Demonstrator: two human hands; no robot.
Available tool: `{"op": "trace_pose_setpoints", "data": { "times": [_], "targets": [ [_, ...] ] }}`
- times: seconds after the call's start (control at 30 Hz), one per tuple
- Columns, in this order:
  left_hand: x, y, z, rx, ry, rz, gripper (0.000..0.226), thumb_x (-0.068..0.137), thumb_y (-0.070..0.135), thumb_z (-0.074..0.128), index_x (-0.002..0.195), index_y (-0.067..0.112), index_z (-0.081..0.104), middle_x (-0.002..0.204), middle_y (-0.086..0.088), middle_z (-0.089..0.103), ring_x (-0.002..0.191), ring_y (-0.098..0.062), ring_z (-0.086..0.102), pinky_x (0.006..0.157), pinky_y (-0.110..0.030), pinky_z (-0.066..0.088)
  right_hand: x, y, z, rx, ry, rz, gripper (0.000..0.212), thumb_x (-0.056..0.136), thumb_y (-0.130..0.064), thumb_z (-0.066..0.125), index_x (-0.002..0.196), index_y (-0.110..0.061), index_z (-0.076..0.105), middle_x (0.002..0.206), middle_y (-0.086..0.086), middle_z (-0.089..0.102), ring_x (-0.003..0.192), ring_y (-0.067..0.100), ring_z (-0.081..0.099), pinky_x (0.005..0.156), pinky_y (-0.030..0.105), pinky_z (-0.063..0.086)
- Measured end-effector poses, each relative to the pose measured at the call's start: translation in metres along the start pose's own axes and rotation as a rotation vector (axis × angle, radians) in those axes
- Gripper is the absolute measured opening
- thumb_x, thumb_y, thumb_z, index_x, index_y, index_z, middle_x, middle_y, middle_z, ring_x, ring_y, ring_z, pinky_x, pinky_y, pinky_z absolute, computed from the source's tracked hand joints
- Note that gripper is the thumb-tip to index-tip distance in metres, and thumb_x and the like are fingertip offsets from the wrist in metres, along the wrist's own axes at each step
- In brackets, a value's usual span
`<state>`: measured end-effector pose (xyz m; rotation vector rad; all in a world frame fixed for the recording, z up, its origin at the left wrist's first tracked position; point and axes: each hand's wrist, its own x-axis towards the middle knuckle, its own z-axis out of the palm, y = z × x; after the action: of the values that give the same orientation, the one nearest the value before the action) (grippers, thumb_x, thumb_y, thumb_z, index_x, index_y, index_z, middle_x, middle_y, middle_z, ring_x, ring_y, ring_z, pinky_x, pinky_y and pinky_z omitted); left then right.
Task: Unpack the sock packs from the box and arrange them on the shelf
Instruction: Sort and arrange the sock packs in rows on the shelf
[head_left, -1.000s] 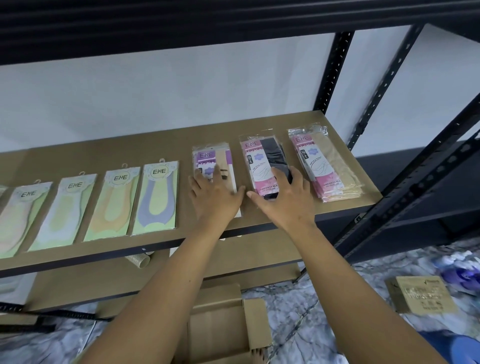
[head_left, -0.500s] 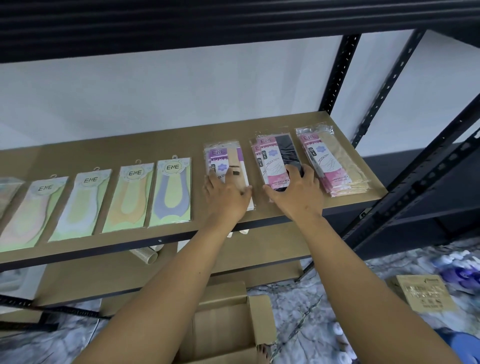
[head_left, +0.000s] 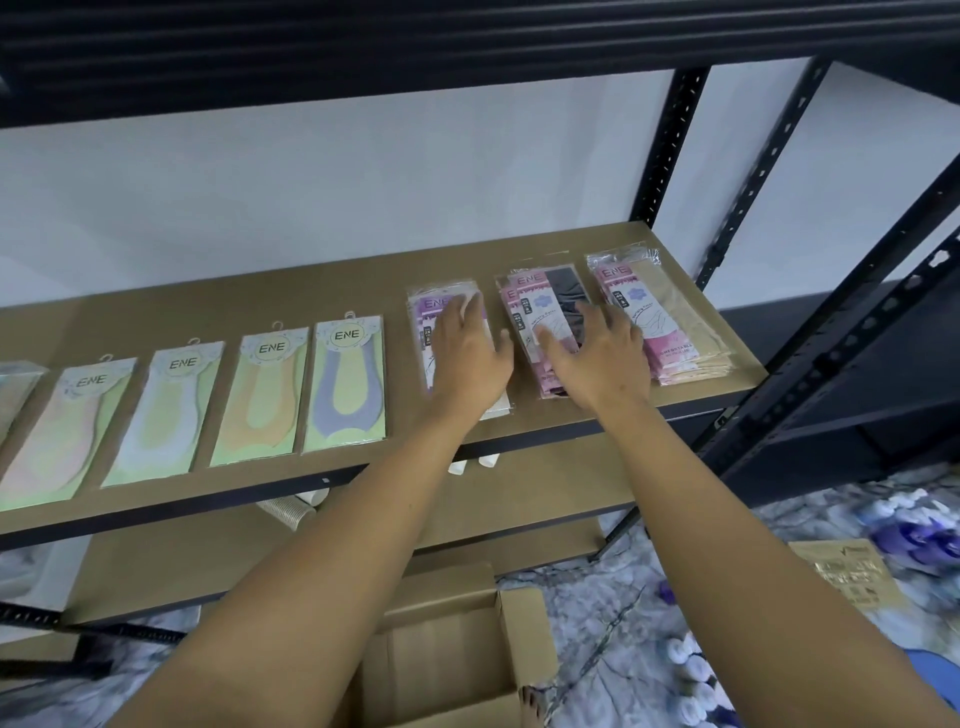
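Note:
Sock packs lie in a row on the brown shelf board (head_left: 363, 280). My left hand (head_left: 467, 358) rests flat, fingers spread, on the purple-labelled pack (head_left: 434, 306). My right hand (head_left: 597, 358) lies flat on the pink-labelled stack with a black sock (head_left: 550, 296). A third pink stack with beige socks (head_left: 670, 322) sits at the shelf's right end, untouched. Left of my hands lie several green ENE packs, the nearest with a purple sock (head_left: 345, 384). The open cardboard box (head_left: 467, 644) stands on the floor below, between my forearms.
Black metal uprights (head_left: 665, 150) frame the shelf at the right. A lower brown shelf (head_left: 249, 561) sits beneath. A flat brown carton (head_left: 847, 577) and small white bottles (head_left: 691, 680) lie on the marbled floor at the right.
Both hands have slid farther up over the two packs toward the wall, fingers spreading; the packs sit a little deeper on the shelf.

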<state>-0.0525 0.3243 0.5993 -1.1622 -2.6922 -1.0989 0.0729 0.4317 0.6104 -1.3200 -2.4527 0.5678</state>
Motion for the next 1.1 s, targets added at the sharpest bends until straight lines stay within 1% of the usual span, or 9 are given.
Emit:
{"op": "trace_pose_setpoints", "data": {
  "times": [0.1, 0.2, 0.3, 0.43, 0.53, 0.63, 0.77, 0.93, 1.1],
  "targets": [
    [0.031, 0.031, -0.001, -0.347, -0.140, -0.115, 0.047, 0.102, 0.015, 0.047, 0.149, 0.009, 0.042, 0.148, -0.010, 0.046, 0.137, -0.022, 0.045, 0.106, -0.023, 0.035, 0.030, -0.006, -0.016, 0.224, -0.074, 0.025, 0.069, 0.094, -0.062, 0.036, 0.151, -0.023, 0.040, 0.153, 0.014, 0.044, 0.143, 0.037, 0.037, 0.114, 0.058, 0.036],
    [0.065, 0.051, 0.012, -0.378, -0.258, -0.277, 0.042, 0.098, 0.012, 0.042, 0.139, 0.006, 0.049, 0.126, -0.011, 0.061, 0.099, -0.021, 0.065, 0.069, -0.027, 0.049, 0.077, 0.006, -0.010, 0.322, -0.187, 0.049, 0.061, 0.091, -0.036, 0.036, 0.147, -0.013, 0.045, 0.142, 0.017, 0.055, 0.134, 0.038, 0.048, 0.107, 0.051, 0.044],
    [0.087, 0.055, 0.030, -0.317, -0.293, -0.409, 0.031, 0.099, 0.014, 0.042, 0.121, -0.001, 0.058, 0.105, -0.010, 0.063, 0.094, -0.022, 0.061, 0.074, -0.031, 0.050, 0.089, -0.002, -0.016, 0.327, -0.263, 0.067, 0.059, 0.090, -0.015, 0.040, 0.148, -0.007, 0.043, 0.137, 0.015, 0.058, 0.128, 0.036, 0.054, 0.096, 0.037, 0.044],
    [0.101, 0.052, 0.047, -0.324, -0.312, -0.493, 0.051, 0.093, 0.014, 0.042, 0.141, -0.004, 0.048, 0.122, -0.015, 0.065, 0.088, -0.021, 0.063, 0.058, -0.026, 0.043, 0.092, -0.005, -0.017, 0.246, -0.314, 0.058, 0.048, 0.098, 0.004, 0.040, 0.147, 0.006, 0.044, 0.144, 0.024, 0.054, 0.134, 0.040, 0.049, 0.104, 0.037, 0.041],
    [0.106, 0.051, 0.052, -0.319, -0.305, -0.497, 0.060, 0.090, 0.013, 0.042, 0.147, -0.003, 0.039, 0.115, -0.014, 0.066, 0.090, -0.024, 0.065, 0.059, -0.027, 0.044, 0.102, 0.000, -0.007, 0.196, -0.316, 0.002, 0.043, 0.097, 0.001, 0.040, 0.137, 0.002, 0.054, 0.141, 0.022, 0.056, 0.126, 0.039, 0.053, 0.102, 0.042, 0.044],
    [0.105, 0.054, 0.054, -0.334, -0.302, -0.477, 0.066, 0.091, 0.006, 0.041, 0.156, 0.005, 0.027, 0.116, -0.013, 0.061, 0.087, -0.022, 0.061, 0.065, -0.029, 0.046, 0.110, 0.005, 0.002, 0.182, -0.353, -0.034, 0.044, 0.098, -0.007, 0.039, 0.140, -0.004, 0.051, 0.145, 0.017, 0.053, 0.127, 0.034, 0.053, 0.096, 0.037, 0.042],
    [0.105, 0.049, 0.060, -0.382, -0.259, -0.450, 0.067, 0.084, 0.000, 0.040, 0.151, 0.009, 0.038, 0.132, -0.014, 0.060, 0.111, -0.037, 0.065, 0.078, -0.037, 0.055, 0.116, 0.011, 0.007, 0.183, -0.343, -0.054, 0.029, 0.099, -0.009, 0.040, 0.123, -0.005, 0.055, 0.136, 0.019, 0.057, 0.118, 0.033, 0.055, 0.090, 0.037, 0.042],
    [0.098, 0.045, 0.057, -0.297, -0.331, -0.356, 0.046, 0.094, 0.003, 0.051, 0.140, 0.004, 0.050, 0.120, -0.011, 0.063, 0.104, -0.037, 0.067, 0.071, -0.035, 0.050, 0.115, 0.015, 0.010, 0.186, -0.347, -0.111, 0.047, 0.107, -0.029, 0.043, 0.147, -0.005, 0.045, 0.154, 0.017, 0.045, 0.142, 0.034, 0.042, 0.109, 0.040, 0.036],
    [0.098, 0.040, 0.055, -0.152, -0.419, -0.271, 0.044, 0.096, 0.008, 0.056, 0.139, 0.002, 0.051, 0.127, -0.020, 0.061, 0.105, -0.033, 0.065, 0.088, -0.045, 0.058, 0.114, 0.019, 0.017, 0.077, -0.348, -0.168, 0.064, 0.107, -0.038, 0.045, 0.161, -0.010, 0.024, 0.166, 0.017, 0.027, 0.153, 0.034, 0.025, 0.121, 0.046, 0.025]
  ]
}}
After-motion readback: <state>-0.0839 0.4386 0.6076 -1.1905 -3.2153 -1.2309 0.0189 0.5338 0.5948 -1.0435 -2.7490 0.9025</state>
